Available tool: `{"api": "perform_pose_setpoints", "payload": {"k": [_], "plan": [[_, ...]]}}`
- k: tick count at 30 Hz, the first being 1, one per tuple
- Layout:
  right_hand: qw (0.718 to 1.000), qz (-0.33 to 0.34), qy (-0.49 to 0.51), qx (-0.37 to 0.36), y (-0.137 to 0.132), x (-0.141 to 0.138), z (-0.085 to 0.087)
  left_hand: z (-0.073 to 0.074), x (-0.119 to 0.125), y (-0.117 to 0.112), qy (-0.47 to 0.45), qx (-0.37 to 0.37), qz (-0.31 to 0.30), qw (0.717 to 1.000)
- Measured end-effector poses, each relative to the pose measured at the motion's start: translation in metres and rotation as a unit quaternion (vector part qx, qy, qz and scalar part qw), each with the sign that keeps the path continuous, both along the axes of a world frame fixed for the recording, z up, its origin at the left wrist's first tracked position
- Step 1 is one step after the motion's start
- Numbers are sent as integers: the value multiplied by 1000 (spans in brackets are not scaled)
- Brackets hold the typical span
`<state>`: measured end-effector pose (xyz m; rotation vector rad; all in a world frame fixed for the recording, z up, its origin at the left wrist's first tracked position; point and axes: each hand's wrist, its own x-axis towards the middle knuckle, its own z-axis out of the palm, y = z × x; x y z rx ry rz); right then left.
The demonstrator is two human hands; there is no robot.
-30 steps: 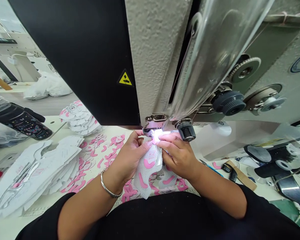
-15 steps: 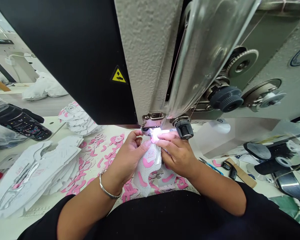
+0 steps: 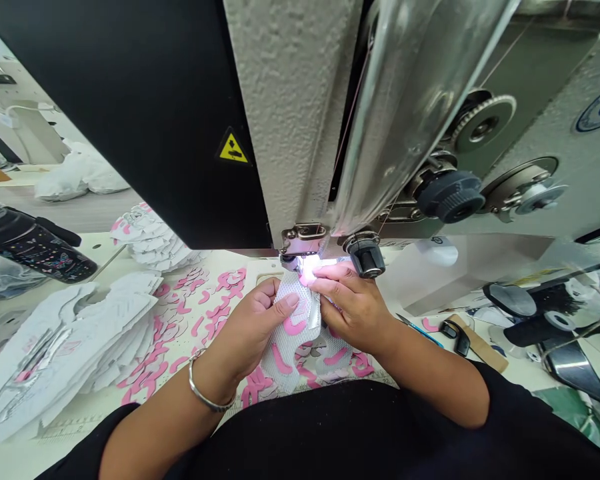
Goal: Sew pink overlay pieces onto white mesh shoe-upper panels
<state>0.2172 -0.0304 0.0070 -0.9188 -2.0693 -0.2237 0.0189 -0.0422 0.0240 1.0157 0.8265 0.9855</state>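
Note:
A white mesh shoe upper (image 3: 286, 353) with pink curved patches lies under the lit needle area of a sewing machine (image 3: 305, 241). My left hand (image 3: 254, 323) grips its left edge, thumb on top and fingers curled beneath. My right hand (image 3: 353, 303) is closed at the other side, its fingertips pressing a small pink piece (image 3: 307, 277) onto the mesh close to the presser foot. Bright light and the fingers partly hide that piece. Loose pink curved pieces (image 3: 215, 313) are scattered on the table left of my left hand.
Stacked white shoe uppers (image 3: 80, 347) lie at the left, with another pile (image 3: 155, 233) behind. A black bottle (image 3: 35, 243) leans beyond them. To the right are blue tweezers (image 3: 423, 331), a black thread spool (image 3: 535, 330) and a brown strip (image 3: 483, 347). The machine head overhangs the hands.
My left hand has moved back toward me and slightly left, away from the needle area, still holding the upper. The right hand stays almost in place at the pink piece.

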Motion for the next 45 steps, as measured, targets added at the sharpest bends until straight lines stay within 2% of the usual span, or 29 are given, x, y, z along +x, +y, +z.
{"api": "perform_pose_setpoints", "payload": {"k": [21, 27, 33, 45], "plan": [[999, 2, -20, -35, -3, 0, 9, 1, -5, -1, -9, -42, -13, 999], [998, 7, -29, -48, -4, 1, 15, -2, -16, -5, 5, -60, -24, 998], [997, -12, -41, -70, -4, 0, 15, -3, -29, -7, 31, -99, -73, 992], [995, -42, -58, -64, -6, -4, 16, -7, -52, -7, 53, -96, -78, 991]]}}
